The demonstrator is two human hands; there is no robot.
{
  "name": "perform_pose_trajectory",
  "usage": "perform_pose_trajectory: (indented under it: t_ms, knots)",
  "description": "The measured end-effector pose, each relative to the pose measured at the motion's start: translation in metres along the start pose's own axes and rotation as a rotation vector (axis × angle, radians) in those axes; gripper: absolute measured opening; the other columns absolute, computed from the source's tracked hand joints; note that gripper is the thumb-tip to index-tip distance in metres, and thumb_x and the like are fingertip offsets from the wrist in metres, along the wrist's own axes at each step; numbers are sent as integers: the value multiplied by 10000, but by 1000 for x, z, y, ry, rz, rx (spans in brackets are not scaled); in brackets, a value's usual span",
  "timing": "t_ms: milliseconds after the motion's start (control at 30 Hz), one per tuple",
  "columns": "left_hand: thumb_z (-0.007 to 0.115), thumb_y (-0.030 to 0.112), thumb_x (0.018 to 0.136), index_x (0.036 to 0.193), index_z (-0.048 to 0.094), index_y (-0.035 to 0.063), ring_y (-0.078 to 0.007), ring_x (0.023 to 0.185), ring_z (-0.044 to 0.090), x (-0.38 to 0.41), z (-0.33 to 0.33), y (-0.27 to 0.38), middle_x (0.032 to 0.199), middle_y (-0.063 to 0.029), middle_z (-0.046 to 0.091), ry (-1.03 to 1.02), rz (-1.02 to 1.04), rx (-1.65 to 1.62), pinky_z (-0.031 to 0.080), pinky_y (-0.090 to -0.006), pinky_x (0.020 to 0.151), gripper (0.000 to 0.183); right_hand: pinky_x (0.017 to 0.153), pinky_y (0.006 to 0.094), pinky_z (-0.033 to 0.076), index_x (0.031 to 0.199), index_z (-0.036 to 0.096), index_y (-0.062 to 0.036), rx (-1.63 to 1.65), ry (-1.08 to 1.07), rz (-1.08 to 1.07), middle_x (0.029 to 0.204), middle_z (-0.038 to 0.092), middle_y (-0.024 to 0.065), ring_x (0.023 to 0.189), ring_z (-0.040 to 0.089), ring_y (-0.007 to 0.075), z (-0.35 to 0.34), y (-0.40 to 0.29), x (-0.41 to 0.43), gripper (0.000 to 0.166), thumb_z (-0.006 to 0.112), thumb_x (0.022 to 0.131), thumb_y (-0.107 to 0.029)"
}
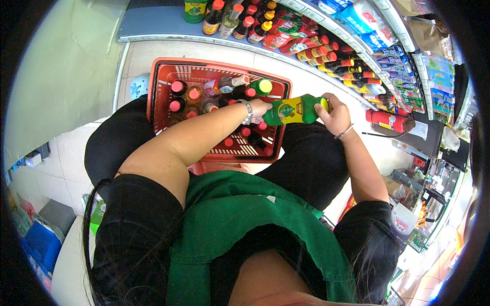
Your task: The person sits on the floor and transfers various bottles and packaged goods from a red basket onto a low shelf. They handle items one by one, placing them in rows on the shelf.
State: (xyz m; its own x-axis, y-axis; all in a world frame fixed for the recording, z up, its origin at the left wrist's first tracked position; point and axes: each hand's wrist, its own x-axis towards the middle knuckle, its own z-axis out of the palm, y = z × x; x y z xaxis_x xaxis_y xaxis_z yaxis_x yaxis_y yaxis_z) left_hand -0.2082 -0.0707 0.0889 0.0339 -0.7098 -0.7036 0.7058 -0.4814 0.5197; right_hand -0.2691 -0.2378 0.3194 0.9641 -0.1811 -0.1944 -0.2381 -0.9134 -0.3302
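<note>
A green plastic bottle [293,109] with a yellow label and yellow cap lies sideways between my two hands, over the right side of a red shopping basket [218,63]. My left hand [259,110] holds its base end. Around the cap end are the thumb and fingers of my right hand [335,114]. Inside the basket stand several dark bottles with red caps [177,87]. A clear bottle with a pink label [224,85] leans among them, and another green bottle with a yellow cap [262,87] is in the far right corner. My left forearm hides part of the contents.
Beyond the basket, a low shelf [160,28] carries several sauce bottles [213,19] and red pouches [277,38]. Higher shelves curve to the right with packaged goods [363,21]. A fire extinguisher [386,119] lies right of my right hand. A pale wall panel [61,76] stands left.
</note>
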Motion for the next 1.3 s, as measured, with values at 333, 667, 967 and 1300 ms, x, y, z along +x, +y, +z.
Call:
perform_pose_trajectory:
  t_ms: [333, 667, 967, 1300]
  knots:
    - [410, 445, 856, 1180, 447, 72, -306, 1031, 523, -55, -27, 54, 1162, -197, 499, 114, 88, -294, 383, -429, 908, 496, 646, 305, 472, 1048, 536, 29, 265, 176, 22, 774, 606, 177, 687, 604, 244, 10, 12, 45, 348, 567, 804, -217]
    - [371, 418, 860, 1153, 439, 44, -351, 985, 540, -93, -94, 89, 1084, -236, 518, 410, 175, -504, 436, -456, 848, 480, 763, 328, 451, 1093, 527, 10, 303, 228, -84, 919, 606, 187, 853, 591, 279, 20, -45, 127, 440, 610, 785, -294]
    - [372, 338, 865, 1070, 520, 116, -268, 865, 583, -106, -184, 87, 969, -117, 590, 623, 340, -788, 483, -422, 730, 337, 760, 379, 469, 1071, 518, -54, 92, 282, -236, 904, 606, 193, 850, 592, 331, 38, -164, 179, 508, 677, 696, -358]
    - [355, 385, 869, 1224, 385, 87, -312, 947, 503, -121, -235, 87, 1243, -129, 367, 587, 654, -1455, 405, -460, 829, 465, 817, 399, 423, 1063, 511, -46, 98, 268, -497, 941, 540, 225, 903, 518, 364, 122, -237, 240, 474, 710, 658, -191]
